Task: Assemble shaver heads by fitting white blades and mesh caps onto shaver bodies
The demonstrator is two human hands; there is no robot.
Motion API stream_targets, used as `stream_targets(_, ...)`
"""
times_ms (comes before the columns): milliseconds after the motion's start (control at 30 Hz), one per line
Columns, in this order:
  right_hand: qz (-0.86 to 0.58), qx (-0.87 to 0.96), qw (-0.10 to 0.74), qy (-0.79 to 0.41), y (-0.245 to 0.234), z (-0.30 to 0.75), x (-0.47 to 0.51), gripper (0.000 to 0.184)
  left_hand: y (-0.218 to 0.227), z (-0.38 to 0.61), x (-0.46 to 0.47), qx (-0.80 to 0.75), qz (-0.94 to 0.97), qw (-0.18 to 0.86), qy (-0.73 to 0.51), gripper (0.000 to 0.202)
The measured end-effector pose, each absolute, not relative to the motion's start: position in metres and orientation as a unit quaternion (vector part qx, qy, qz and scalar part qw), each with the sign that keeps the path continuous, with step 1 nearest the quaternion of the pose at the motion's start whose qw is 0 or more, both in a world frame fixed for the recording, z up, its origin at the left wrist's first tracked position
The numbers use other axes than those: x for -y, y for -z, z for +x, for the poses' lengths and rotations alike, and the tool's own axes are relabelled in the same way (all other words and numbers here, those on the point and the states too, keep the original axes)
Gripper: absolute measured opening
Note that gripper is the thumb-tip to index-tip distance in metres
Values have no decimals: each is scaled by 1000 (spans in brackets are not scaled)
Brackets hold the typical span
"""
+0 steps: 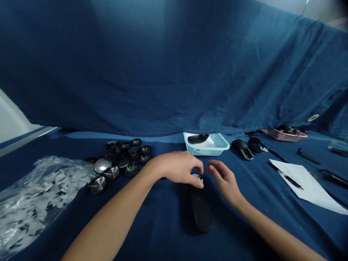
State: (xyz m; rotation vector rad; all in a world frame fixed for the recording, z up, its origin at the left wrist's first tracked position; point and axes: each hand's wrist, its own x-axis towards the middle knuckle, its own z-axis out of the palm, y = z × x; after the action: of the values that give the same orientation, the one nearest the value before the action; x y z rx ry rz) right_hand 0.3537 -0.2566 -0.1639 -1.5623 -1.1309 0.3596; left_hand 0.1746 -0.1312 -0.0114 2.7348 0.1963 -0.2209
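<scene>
A long black handheld device (201, 210) with rounded ends lies on the blue cloth before me. At its far end a pale, silvery part (198, 176) shows between the thumb and forefinger of my left hand (183, 168). Those fingers curl around that end, the thumb across its top; the other fingers are hidden behind. To the right of that end, my right hand (224, 178) is raised with thumb and forefinger drawn together. Whether something small is between these fingertips I cannot make out.
Several round black caps (131, 170) and a clear bag (51, 190) of pale pieces lie left. Behind my hands stands a light-blue basket (208, 151). At right are a black casing (242, 149), white paper (307, 185) and a pink basket (284, 135). A blue curtain (163, 72) hangs behind.
</scene>
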Motion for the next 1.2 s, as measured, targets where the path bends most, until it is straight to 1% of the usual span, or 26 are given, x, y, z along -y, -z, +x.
stream_targets(100,-655,524,520,-160,168,340,255,33,10,169,125,-116,979,154,67,42)
stream_targets(167,-646,551,499,-170,172,331,256,35,9,165,119,-148,980,116,62,35)
stream_targets(233,-636,558,493,-202,174,327,258,38,8,160,114,-192,976,73,73,24)
stream_targets(267,-629,557,493,-224,173,326,258,39,6,157,111,-213,972,57,79,23)
stream_targets(367,-608,562,487,-278,171,327,261,43,1,144,103,-257,964,41,62,24)
stream_targets(433,-604,565,477,-296,171,329,262,51,-2,131,96,-277,959,38,36,29)
stream_targets(533,-605,560,472,-312,173,328,265,59,1,109,89,-290,955,27,49,35)
stream_targets(633,-592,567,467,-331,176,328,266,61,22,98,93,-283,957,23,62,41)
stream_targets(667,-585,575,462,-337,177,328,266,64,33,98,96,-278,958,30,60,46)
stream_targets(733,-574,593,447,-344,179,328,266,75,59,105,103,-261,963,40,45,61)
stream_targets(800,-574,608,430,-339,180,328,266,82,84,115,109,-258,965,14,41,72)
stream_targets(833,-578,612,423,-335,180,327,267,83,94,121,111,-255,966,8,46,72)
stream_targets(900,-584,616,414,-329,179,327,268,82,105,129,113,-257,965,8,52,60)
stream_targets(967,-588,614,410,-332,177,325,270,81,105,132,114,-260,964,18,48,47)
stream_targets(1033,-590,606,409,-343,175,324,272,85,102,131,116,-260,964,33,37,43)
stream_targets(1067,-590,601,409,-351,174,324,274,87,101,130,117,-259,964,59,16,42)
stream_targets(1133,-587,590,409,-374,172,324,275,88,104,129,122,-261,949,161,-71,39)
stream_targets(1200,-583,577,409,-399,171,324,276,83,114,130,129,-257,900,296,-192,33)
